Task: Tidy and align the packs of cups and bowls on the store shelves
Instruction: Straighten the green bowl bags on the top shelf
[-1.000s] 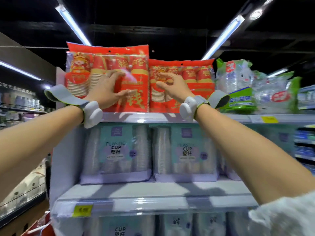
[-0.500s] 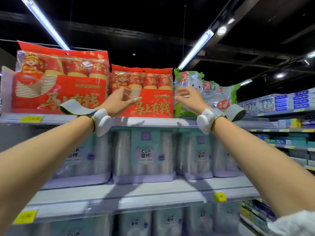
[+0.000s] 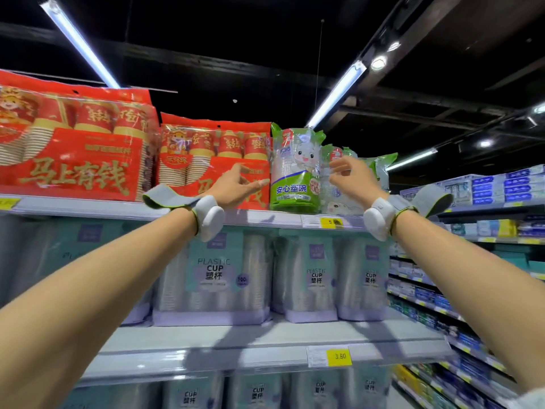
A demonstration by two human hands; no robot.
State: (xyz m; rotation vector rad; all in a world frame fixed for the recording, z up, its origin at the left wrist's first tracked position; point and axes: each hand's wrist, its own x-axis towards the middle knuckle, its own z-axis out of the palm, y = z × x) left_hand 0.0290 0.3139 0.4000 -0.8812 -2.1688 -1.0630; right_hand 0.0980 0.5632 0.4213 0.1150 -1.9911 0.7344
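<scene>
Reaching up to the top shelf (image 3: 265, 215), the person has both arms raised with the green bowl pack (image 3: 295, 172) standing upright between the two hands. The left hand (image 3: 236, 187) hangs just left of that pack, in front of the smaller red cup pack (image 3: 212, 160), fingers loosely extended toward the green wrapper and holding nothing; whether the fingertips touch it I cannot tell. The right hand (image 3: 352, 175) is on the pack's far side, fingers relaxed and slightly curled, empty, in front of the clear bowl packs (image 3: 339, 199) lying behind it. To my eye the step in hand is squaring up this green pack. Doing it well probably means bringing both palms flat against its sides, since the thin film looks slippery and soft, then nudging it snug beside the red pack with its front face level with the shelf edge. Those slumped packs beyond the right hand look likely to topple if brushed, so a gentle, even push seems wiser than a grab.
</scene>
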